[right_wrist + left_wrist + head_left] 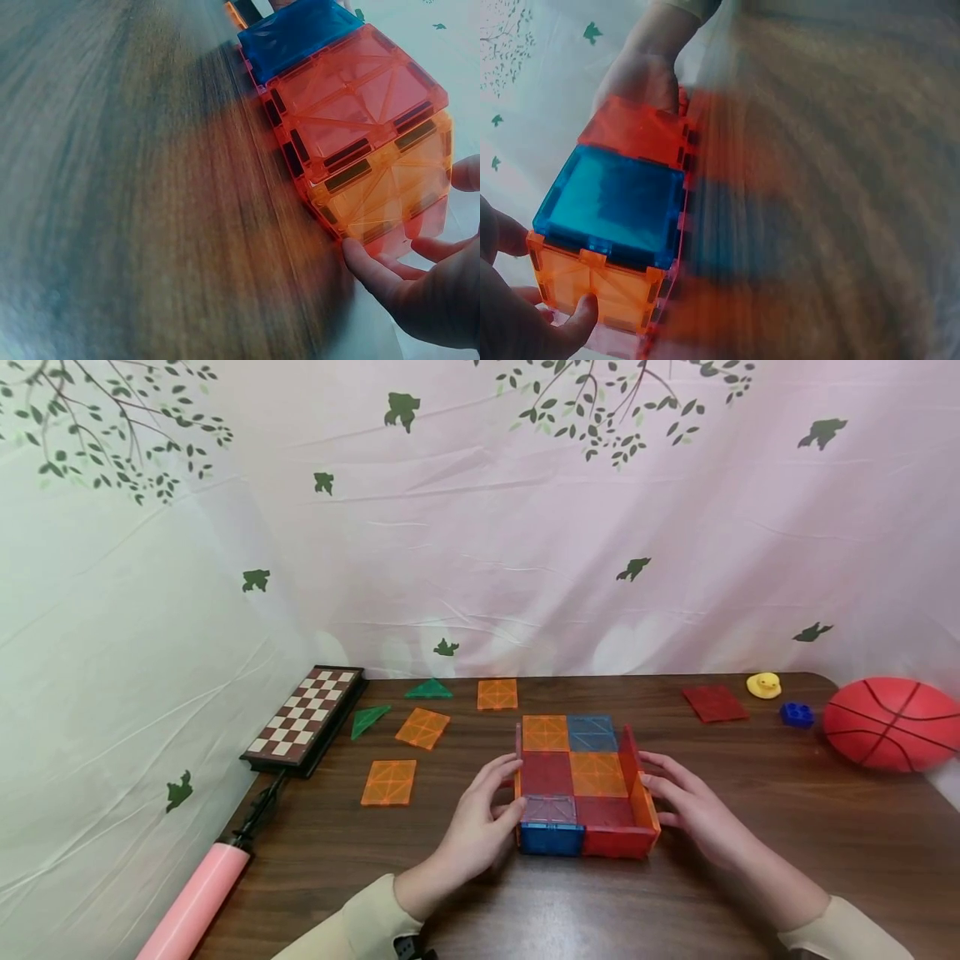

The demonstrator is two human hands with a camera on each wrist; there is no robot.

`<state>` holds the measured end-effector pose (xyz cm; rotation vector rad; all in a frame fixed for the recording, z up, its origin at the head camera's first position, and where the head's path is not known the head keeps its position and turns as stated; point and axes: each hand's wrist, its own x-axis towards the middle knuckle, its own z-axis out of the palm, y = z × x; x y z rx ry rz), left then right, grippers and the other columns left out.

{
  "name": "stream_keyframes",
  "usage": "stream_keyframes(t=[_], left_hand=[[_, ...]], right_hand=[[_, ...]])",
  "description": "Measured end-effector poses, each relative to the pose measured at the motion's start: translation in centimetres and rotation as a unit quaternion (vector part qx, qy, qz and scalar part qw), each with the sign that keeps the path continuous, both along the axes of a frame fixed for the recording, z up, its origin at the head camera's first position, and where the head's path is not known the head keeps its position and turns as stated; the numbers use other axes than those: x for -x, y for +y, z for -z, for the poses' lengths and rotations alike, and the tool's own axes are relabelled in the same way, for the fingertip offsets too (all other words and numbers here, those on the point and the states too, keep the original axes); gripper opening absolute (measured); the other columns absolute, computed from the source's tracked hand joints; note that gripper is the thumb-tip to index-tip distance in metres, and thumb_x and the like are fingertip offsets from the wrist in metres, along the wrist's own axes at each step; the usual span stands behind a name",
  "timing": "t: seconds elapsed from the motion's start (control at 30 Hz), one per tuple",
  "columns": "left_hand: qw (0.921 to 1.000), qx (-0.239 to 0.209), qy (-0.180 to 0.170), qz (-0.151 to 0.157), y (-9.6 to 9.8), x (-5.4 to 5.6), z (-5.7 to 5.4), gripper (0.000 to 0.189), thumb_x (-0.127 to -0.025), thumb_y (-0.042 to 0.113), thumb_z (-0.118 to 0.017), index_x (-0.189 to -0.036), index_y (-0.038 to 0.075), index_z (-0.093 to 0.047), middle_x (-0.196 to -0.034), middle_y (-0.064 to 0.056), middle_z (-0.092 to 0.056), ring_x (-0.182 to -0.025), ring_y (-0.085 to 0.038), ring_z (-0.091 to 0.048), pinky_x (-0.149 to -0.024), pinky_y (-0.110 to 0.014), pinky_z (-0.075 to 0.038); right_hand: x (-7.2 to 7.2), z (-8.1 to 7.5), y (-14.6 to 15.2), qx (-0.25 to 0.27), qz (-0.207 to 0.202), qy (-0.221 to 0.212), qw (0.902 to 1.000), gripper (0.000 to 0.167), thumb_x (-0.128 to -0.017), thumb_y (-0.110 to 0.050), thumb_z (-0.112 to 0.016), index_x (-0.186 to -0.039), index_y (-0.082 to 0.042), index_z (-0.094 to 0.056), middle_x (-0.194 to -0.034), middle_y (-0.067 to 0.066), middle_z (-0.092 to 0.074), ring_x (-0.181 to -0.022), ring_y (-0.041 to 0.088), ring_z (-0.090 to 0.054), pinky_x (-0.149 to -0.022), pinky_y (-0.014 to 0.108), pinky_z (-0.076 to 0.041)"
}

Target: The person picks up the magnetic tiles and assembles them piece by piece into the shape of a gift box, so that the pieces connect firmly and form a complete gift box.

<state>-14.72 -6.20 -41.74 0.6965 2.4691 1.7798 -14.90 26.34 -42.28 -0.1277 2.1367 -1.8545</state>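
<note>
A low open box of translucent magnetic tiles [600, 814] stands on the table in front of me, with a floor of orange, red and blue squares. Its front wall has a blue tile [611, 202] and a red tile [360, 94]; orange tiles form part of the sides. My left hand [480, 814] holds the left wall, its thumb [581, 319] against the orange tile's outer face. On the opposite side my right hand [701, 806] holds the right wall, an index fingertip at its top edge and the thumb [367, 266] low on the outside.
Loose orange tiles [388, 782] and green triangle tiles [370, 720] lie to the left, a red tile [715, 703] at back right. A checkered board [303, 714] and pink pump [198, 897] line the left edge. Rightward sit a rubber duck [764, 685], blue brick [797, 715] and red ball [892, 724].
</note>
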Motion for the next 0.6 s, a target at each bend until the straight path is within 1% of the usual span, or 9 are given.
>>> stream_keyframes(t=[0.07, 0.13, 0.17, 0.23, 0.33, 0.4, 0.47, 0.5, 0.6], left_hand=[[1.0000, 0.002, -0.002, 0.001, 0.1, -0.1, 0.1, 0.046, -0.101, 0.003, -0.060, -0.147, 0.005, -0.051, -0.155, -0.009, -0.042, -0.129, -0.029, -0.051, -0.094, -0.032, -0.053], [0.9999, 0.001, -0.013, 0.001, 0.0, -0.3, 0.2, 0.048, -0.103, 0.007, -0.059, -0.149, 0.006, -0.048, -0.152, -0.011, -0.045, -0.129, -0.029, -0.051, -0.095, -0.033, -0.053], [0.9997, -0.004, -0.023, 0.003, -0.1, -0.4, 0.3, 0.050, -0.103, 0.010, -0.059, -0.151, 0.006, -0.046, -0.152, -0.012, -0.045, -0.129, -0.030, -0.051, -0.096, -0.034, -0.053], [0.9984, -0.012, -0.055, 0.005, -0.2, -0.7, 0.3, 0.056, -0.104, 0.016, -0.059, -0.155, 0.006, -0.039, -0.152, -0.015, -0.044, -0.130, -0.031, -0.051, -0.099, -0.039, -0.051], [0.9931, -0.029, -0.113, 0.009, -0.4, -1.3, 0.4, 0.062, -0.104, 0.020, -0.060, -0.157, 0.002, -0.032, -0.151, -0.020, -0.044, -0.131, -0.034, -0.051, -0.101, -0.046, -0.049], [0.9895, -0.036, -0.140, 0.012, -0.3, -1.8, 0.5, 0.065, -0.103, 0.021, -0.062, -0.157, 0.001, -0.032, -0.153, -0.021, -0.042, -0.132, -0.035, -0.051, -0.104, -0.051, -0.046], [0.9878, -0.036, -0.151, 0.011, -0.2, -2.1, 0.6, 0.067, -0.101, 0.023, -0.064, -0.156, 0.001, -0.033, -0.153, -0.021, -0.042, -0.131, -0.035, -0.051, -0.106, -0.053, -0.043], [0.9878, -0.033, -0.152, 0.011, -0.2, -2.2, 0.8, 0.068, -0.100, 0.024, -0.066, -0.156, 0.002, -0.034, -0.154, -0.020, -0.042, -0.132, -0.035, -0.051, -0.107, -0.054, -0.041], [0.9884, -0.025, -0.150, 0.006, -0.1, -2.4, 0.9, 0.070, -0.098, 0.027, -0.069, -0.156, 0.006, -0.036, -0.155, -0.017, -0.040, -0.131, -0.034, -0.050, -0.107, -0.056, -0.039]], right_hand=[[0.0, 0.0, 0.0, 0.000, -0.002, 0.000, 1.0000, 0.066, -0.108, -0.034, -0.047, -0.161, -0.005, -0.019, -0.161, 0.029, -0.021, -0.135, 0.041, -0.044, -0.091, 0.036, -0.055], [0.2, 0.0, 0.1, -0.005, -0.004, 0.002, 1.0000, 0.066, -0.108, -0.034, -0.047, -0.161, -0.005, -0.019, -0.161, 0.029, -0.022, -0.134, 0.041, -0.045, -0.091, 0.036, -0.055], [0.3, 0.0, 0.1, -0.008, -0.004, 0.003, 1.0000, 0.066, -0.108, -0.034, -0.047, -0.160, -0.005, -0.020, -0.160, 0.029, -0.023, -0.134, 0.042, -0.045, -0.091, 0.036, -0.055], [0.7, -0.1, 0.2, -0.019, -0.004, 0.010, 0.9998, 0.065, -0.108, -0.035, -0.046, -0.160, -0.004, -0.021, -0.159, 0.030, -0.024, -0.133, 0.042, -0.046, -0.091, 0.036, -0.055], [1.7, 0.0, 0.6, -0.024, 0.005, 0.030, 0.9993, 0.063, -0.109, -0.037, -0.044, -0.159, -0.003, -0.024, -0.157, 0.030, -0.029, -0.127, 0.029, -0.053, -0.091, 0.032, -0.054], [2.5, 0.1, 0.8, -0.016, 0.014, 0.044, 0.9988, 0.062, -0.110, -0.038, -0.043, -0.159, -0.003, -0.026, -0.156, 0.028, -0.031, -0.122, 0.017, -0.057, -0.092, 0.028, -0.053], [3.3, 0.2, 0.9, -0.004, 0.019, 0.058, 0.9981, 0.062, -0.110, -0.039, -0.043, -0.159, -0.004, -0.027, -0.156, 0.025, -0.033, -0.117, 0.004, -0.056, -0.094, 0.025, -0.051], [3.7, 0.3, 0.9, 0.003, 0.018, 0.064, 0.9978, 0.062, -0.110, -0.040, -0.043, -0.159, -0.005, -0.027, -0.156, 0.024, -0.033, -0.117, 0.001, -0.055, -0.095, 0.023, -0.050], [4.7, 0.6, 0.8, 0.008, 0.010, 0.070, 0.9974, 0.062, -0.110, -0.042, -0.042, -0.158, -0.005, -0.031, -0.157, 0.023, -0.036, -0.120, 0.000, -0.055, -0.097, 0.022, -0.047]])
